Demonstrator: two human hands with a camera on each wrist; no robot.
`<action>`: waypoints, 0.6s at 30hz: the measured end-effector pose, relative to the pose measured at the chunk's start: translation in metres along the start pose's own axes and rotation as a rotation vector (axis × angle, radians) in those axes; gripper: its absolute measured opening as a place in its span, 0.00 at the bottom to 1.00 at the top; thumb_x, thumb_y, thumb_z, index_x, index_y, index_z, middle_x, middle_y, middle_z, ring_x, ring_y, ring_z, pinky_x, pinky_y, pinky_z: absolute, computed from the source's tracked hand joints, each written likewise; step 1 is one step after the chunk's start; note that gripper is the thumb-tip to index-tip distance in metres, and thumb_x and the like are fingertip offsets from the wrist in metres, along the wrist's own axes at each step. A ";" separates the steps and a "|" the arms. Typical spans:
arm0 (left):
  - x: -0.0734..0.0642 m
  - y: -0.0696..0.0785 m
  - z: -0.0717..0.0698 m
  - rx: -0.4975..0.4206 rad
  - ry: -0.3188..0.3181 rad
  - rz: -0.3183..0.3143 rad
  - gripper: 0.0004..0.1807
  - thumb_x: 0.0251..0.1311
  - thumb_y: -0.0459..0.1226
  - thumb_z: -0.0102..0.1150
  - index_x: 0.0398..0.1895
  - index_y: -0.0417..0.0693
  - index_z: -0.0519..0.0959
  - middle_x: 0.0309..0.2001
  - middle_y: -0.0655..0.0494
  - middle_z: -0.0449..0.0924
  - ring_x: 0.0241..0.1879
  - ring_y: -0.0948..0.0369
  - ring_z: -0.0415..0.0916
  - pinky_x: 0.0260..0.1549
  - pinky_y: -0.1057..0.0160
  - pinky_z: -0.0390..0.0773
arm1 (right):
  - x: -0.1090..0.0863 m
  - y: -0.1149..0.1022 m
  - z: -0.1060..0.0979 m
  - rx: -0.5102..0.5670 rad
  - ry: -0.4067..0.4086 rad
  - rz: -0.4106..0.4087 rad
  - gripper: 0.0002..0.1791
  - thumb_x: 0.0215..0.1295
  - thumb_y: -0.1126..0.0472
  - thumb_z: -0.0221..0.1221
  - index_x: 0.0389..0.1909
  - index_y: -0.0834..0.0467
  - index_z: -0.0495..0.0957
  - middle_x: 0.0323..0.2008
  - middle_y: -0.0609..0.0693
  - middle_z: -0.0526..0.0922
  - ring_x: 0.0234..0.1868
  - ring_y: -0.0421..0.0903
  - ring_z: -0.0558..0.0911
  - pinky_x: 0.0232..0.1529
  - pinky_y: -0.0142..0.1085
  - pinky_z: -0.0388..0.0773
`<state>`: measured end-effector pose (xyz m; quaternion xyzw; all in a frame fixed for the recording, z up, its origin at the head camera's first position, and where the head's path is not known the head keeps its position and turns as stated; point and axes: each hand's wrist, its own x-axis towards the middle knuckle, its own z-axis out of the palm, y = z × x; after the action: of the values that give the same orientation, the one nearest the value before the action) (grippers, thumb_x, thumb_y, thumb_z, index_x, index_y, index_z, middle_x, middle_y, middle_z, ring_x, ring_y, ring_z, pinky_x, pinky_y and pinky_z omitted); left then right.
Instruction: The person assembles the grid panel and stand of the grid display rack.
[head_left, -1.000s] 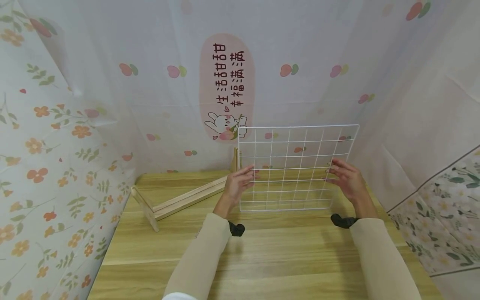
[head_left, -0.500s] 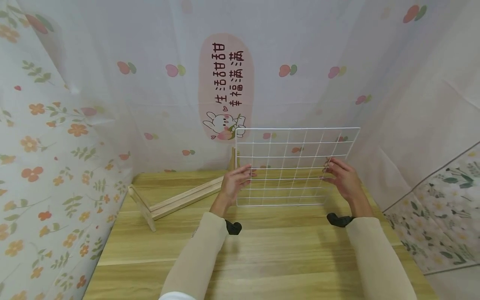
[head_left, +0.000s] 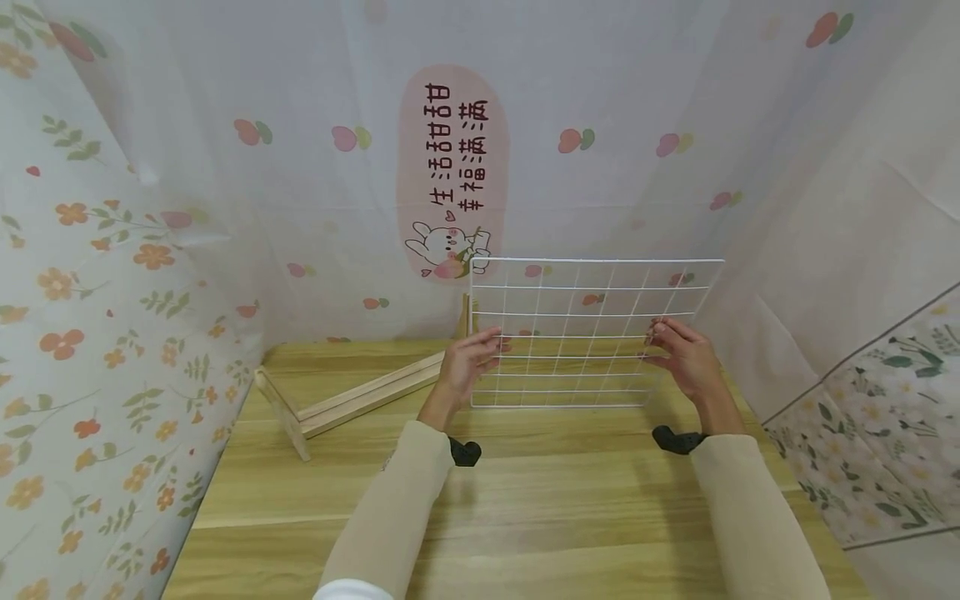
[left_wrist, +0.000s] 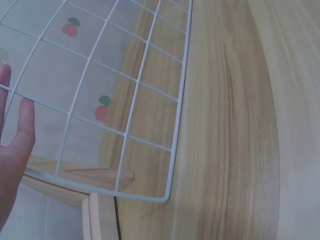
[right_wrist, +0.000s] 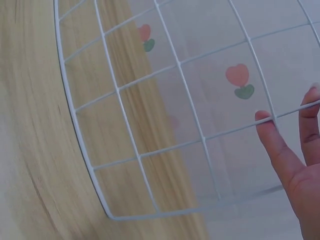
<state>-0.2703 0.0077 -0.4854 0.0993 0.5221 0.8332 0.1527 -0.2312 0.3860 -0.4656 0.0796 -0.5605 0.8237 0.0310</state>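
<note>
A white wire grid panel (head_left: 558, 407) stands tilted over the table in the head view, its upper part against the curtain backdrop. My left hand (head_left: 467, 362) holds its left side, with fingertips reaching through the mesh. On the opposite side, my right hand (head_left: 686, 354) grips the wires with bent fingers. The left wrist view shows the panel's rounded lower corner (left_wrist: 167, 199) and fingers (left_wrist: 26, 122) at a wire crossing. In the right wrist view, fingers (right_wrist: 277, 147) touch a cross wire, and the panel's outer wire (right_wrist: 75, 112) runs above the wooden surface.
A pale wooden stand (head_left: 375, 396) with a grooved bar and end legs lies left of the panel, its far end behind the left hand. The wood-grain table (head_left: 570, 517) is bordered by a printed curtain (head_left: 315, 192) behind and floral cloth at both sides.
The panel has tilted a little: its bottom edge has risen in view and its top edge has dropped slightly. Both hands keep their hold; the head view has shifted slightly.
</note>
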 end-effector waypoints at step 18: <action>-0.002 -0.001 0.002 0.020 0.031 0.034 0.21 0.65 0.29 0.48 0.61 0.33 0.73 0.58 0.29 0.73 0.60 0.36 0.70 0.62 0.40 0.65 | -0.002 0.000 0.007 -0.047 0.097 0.012 0.12 0.72 0.69 0.50 0.40 0.58 0.83 0.35 0.49 0.84 0.38 0.45 0.82 0.35 0.40 0.85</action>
<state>-0.2675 0.0091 -0.4849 0.0966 0.5308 0.8320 0.1295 -0.2285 0.3797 -0.4631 0.0354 -0.5779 0.8135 0.0553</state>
